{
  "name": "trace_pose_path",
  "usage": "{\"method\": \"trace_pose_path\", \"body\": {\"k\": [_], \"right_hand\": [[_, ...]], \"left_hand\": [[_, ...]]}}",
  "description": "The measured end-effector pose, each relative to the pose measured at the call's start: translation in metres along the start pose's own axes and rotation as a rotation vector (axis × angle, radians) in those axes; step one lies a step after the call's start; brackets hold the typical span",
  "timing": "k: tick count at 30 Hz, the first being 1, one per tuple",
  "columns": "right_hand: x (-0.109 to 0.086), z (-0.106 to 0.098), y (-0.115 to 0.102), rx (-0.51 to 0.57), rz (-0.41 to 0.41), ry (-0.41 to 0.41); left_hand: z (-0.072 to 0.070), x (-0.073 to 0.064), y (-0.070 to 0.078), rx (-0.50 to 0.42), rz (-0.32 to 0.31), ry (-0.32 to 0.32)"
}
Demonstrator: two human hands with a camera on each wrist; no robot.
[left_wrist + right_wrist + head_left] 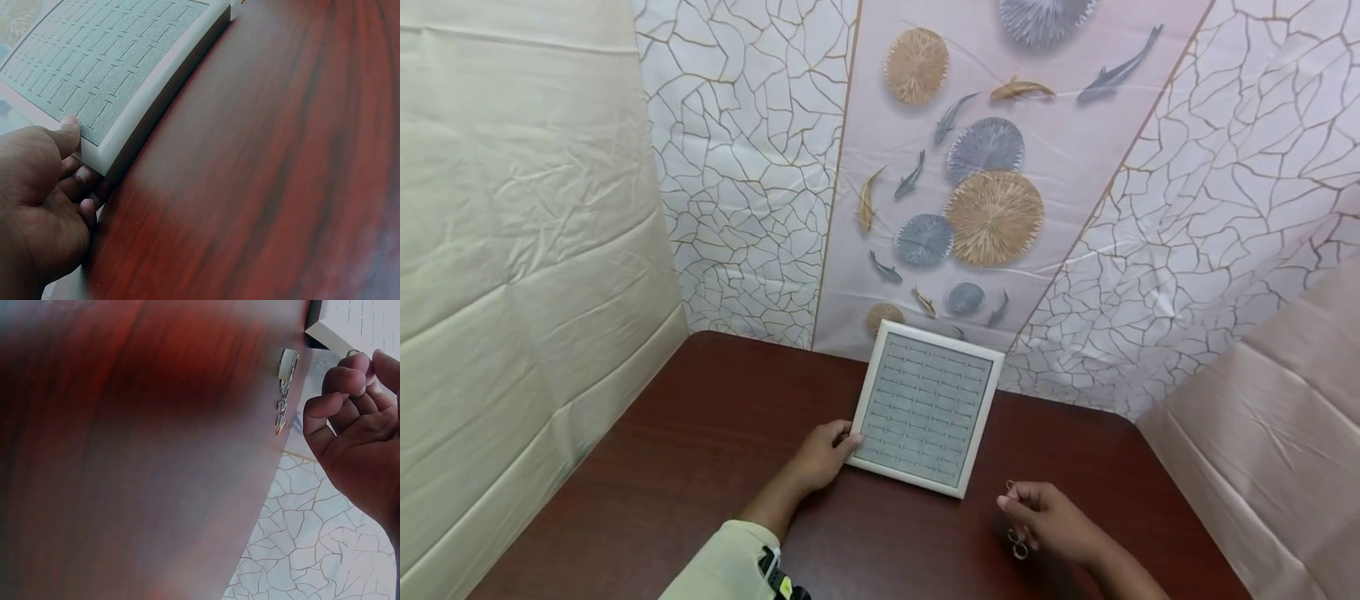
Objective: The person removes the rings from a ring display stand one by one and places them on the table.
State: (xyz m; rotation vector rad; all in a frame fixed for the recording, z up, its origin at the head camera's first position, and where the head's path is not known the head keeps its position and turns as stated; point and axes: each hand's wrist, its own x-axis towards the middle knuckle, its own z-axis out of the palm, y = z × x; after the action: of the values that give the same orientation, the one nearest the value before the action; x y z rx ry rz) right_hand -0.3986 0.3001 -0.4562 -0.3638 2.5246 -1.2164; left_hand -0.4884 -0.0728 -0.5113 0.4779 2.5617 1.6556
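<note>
A ring display tray (925,408) with a pale frame and grey slotted foam stands tilted up on the table. My left hand (823,454) grips its lower left corner; in the left wrist view the thumb (70,128) lies on the frame's front and the other fingers are behind or below. To the right of the tray, my right hand (1048,521) pinches a small ring (1010,485) between thumb and fingertips. Several more rings (285,394) lie in a row on the table, partly hidden below that hand in the head view.
The dark red-brown wooden table (700,467) has rounded far corners. Behind it hangs a patterned cloth (992,217) with fish and round shapes. Plain beige cloth (527,250) hangs at the left, and another beige cloth (1285,433) at the right.
</note>
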Motion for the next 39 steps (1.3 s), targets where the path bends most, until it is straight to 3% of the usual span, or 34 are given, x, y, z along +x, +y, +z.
{"method": "trace_pose_path", "body": {"k": [8,15,26,39], "right_hand": [[-0.011,-0.002,0.004,0.03,-0.014,-0.104],[-0.022,-0.006,0.01,0.114,0.012,-0.26],[-0.03,-0.002,0.021,0.2,0.078,-0.341],[-0.03,-0.001,0.024,0.251,0.079,-0.345]], "left_hand": [[0.001,0.002,-0.002,0.015,-0.011,0.003],[-0.001,0.002,0.0,0.016,-0.014,0.004],[0.0,-0.001,0.001,0.028,-0.026,0.007],[-0.001,0.0,-0.002,0.047,-0.017,0.008]]}}
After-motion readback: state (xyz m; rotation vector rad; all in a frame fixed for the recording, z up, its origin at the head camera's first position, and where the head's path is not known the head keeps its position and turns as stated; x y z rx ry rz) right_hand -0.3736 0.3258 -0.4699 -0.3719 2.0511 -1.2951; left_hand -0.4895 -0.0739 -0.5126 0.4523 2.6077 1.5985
